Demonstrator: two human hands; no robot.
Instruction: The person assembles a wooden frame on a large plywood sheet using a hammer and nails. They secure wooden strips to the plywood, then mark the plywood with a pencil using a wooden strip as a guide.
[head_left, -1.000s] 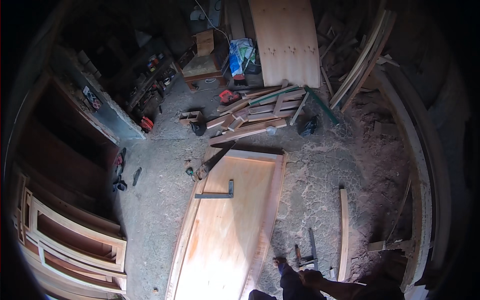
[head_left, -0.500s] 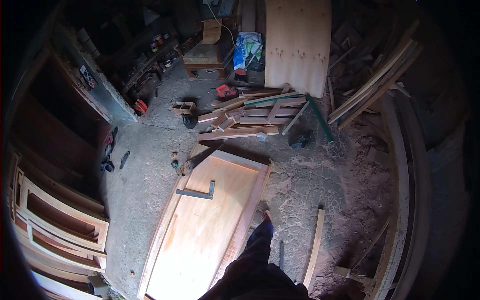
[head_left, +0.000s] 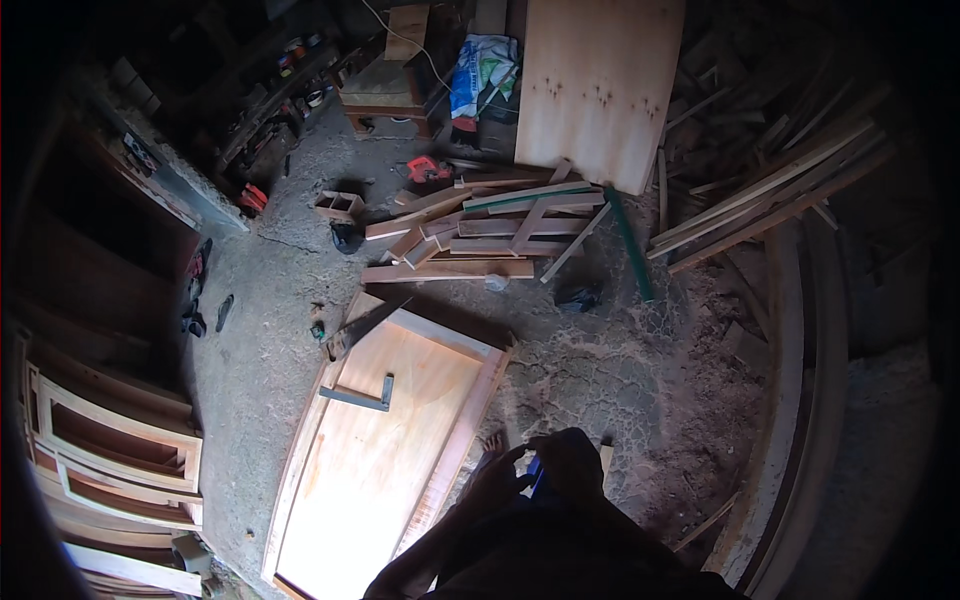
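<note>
My left hand (head_left: 497,482) is in front of my body, right of the wood panel, with fingers bent around the edge of a small blue thing (head_left: 540,478). Its kind is hard to make out. Close against it on the right is a dark shape that appears to be my right hand (head_left: 570,465); its fingers are lost in shadow. A framed wood panel (head_left: 400,440) lies on the floor to the left. On it rest a try square (head_left: 372,398) and, at the far left corner, a handsaw (head_left: 365,330). My bare foot (head_left: 493,443) shows beside the panel.
Beyond the panel lies a pile of cut wood strips (head_left: 490,235) with a red power tool (head_left: 428,168). A plywood sheet (head_left: 597,95) leans behind. Wooden frames (head_left: 120,440) stack at the left, long boards (head_left: 780,400) at the right. A wood strip (head_left: 606,458) lies partly hidden.
Both arms have come into view, with the left hand and the blue thing in front of my body. The view has shifted, so the panel and pile sit further left.
</note>
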